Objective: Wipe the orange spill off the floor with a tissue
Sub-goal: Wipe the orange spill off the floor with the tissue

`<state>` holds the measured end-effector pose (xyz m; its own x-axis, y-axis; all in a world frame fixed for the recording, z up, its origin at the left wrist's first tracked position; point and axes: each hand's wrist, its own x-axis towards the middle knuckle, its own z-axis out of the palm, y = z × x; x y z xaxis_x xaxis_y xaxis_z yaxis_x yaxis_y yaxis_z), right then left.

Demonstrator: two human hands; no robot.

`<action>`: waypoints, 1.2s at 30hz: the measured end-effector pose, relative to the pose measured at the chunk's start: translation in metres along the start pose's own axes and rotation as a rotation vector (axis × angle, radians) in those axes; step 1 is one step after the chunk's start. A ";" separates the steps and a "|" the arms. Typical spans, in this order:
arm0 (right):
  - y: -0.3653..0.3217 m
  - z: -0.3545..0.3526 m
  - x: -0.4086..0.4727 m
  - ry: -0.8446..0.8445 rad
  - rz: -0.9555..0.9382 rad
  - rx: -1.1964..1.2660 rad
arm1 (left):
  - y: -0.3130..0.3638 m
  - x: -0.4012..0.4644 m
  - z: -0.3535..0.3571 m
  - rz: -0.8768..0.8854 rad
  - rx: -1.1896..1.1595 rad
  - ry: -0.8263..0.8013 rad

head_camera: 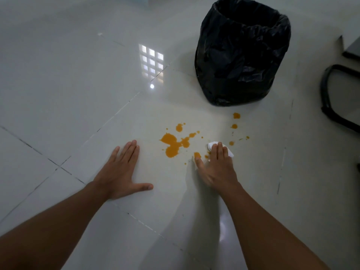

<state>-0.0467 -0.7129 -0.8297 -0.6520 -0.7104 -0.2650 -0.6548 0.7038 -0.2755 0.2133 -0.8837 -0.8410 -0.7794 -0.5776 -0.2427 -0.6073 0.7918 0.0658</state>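
An orange spill [172, 145] spreads over the white floor tiles, with smaller drops [234, 126] scattered to its right toward the bin. My right hand [216, 168] presses a crumpled white tissue [211, 145] flat on the floor just right of the main puddle; small orange spots lie beside its thumb. My left hand [119, 172] rests flat on the floor left of the spill, fingers spread, holding nothing.
A bin lined with a black plastic bag [241, 53] stands on the floor behind the spill. A black chair base [329, 98] and a dark furniture edge [350, 49] sit at the right. Glossy white tiled floor [68, 84] extends to the left and back.
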 end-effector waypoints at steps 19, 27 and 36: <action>-0.001 0.013 -0.037 -0.029 -0.017 0.097 | 0.004 0.000 0.001 0.006 0.001 0.037; 0.006 0.016 -0.036 0.010 -0.060 0.040 | -0.005 0.000 0.011 0.043 0.030 0.095; 0.012 -0.001 0.014 -0.070 -0.100 0.081 | -0.007 -0.004 0.015 0.061 -0.049 0.148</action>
<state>-0.0645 -0.7143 -0.8356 -0.5547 -0.7779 -0.2953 -0.6806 0.6284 -0.3768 0.2227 -0.8836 -0.8545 -0.8271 -0.5545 -0.0919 -0.5620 0.8177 0.1243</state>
